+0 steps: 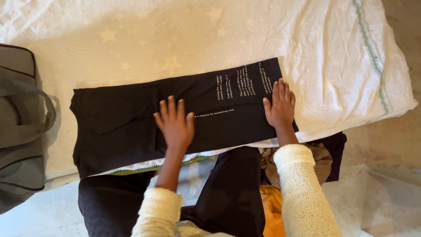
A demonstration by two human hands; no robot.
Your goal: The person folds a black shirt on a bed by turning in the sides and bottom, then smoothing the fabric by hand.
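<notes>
A: Quick pass; where's your left hand point(175, 122)?

B: You've got it flat, palm down, fingers spread apart, pressing the middle of the folded black cotton garment with small white printed lines point(175, 109); nothing is clamped in it.

A: And your right hand point(280, 105)?

B: Also flat and open, fingers together-ish, thumb out; it rests on the garment's right end, just beside the white print; gripping nothing.

A: Where's the garment?

B: It lies as 1 long folded strip across the near edge of the cream star-patterned bed sheet point(219, 35), tilted slightly, right end higher; its near edge touches the mattress edge in front of your knees.

A: Sleeves?

B: Both arms wear a cream knitted sweater point(302, 193); dark trousers point(228, 193) below.

A: Surroundings?

B: 1 grey fabric bag with strap handles point(19, 127) sits at the left, well apart from the hands; a heap of brown and orange clothes point(307, 164) lies under your right forearm, off the bed; pale floor point(386, 145) to the right.
</notes>
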